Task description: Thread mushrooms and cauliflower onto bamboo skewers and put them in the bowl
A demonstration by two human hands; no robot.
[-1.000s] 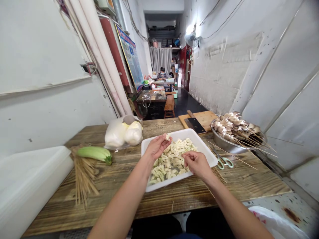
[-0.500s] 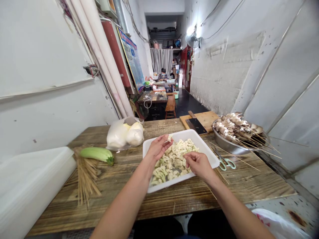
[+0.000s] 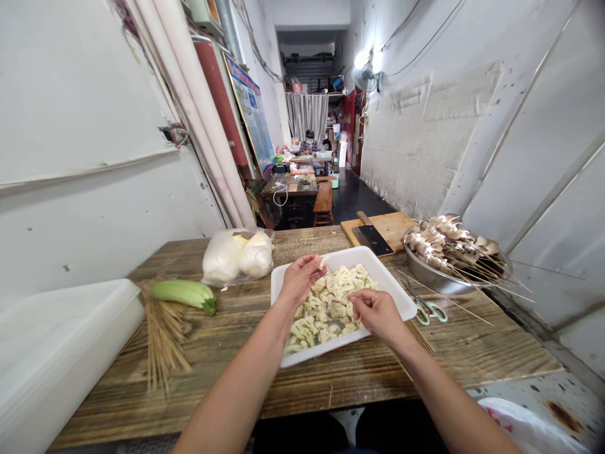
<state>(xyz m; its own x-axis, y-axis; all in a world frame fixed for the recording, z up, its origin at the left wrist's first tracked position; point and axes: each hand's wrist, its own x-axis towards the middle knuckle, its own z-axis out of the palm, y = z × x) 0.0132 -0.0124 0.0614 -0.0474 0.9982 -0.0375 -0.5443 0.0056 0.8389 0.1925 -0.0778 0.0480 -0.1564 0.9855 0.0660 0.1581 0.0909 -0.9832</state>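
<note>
Evidently, a cauliflower piece [image 3: 324, 262] is pinched in the fingers of the left hand [image 3: 300, 277], above the white tray [image 3: 403, 304]. The fingers of the right hand [image 3: 377, 312] are bent together over the tray; whether anything is gripped there cannot be told. Mushrooms [image 3: 432, 238] are already threaded on skewers [image 3: 475, 265] in the metal bowl [image 3: 444, 282], whereas the cauliflower florets [image 3: 331, 306] are left loose, none visibly threaded.
</note>
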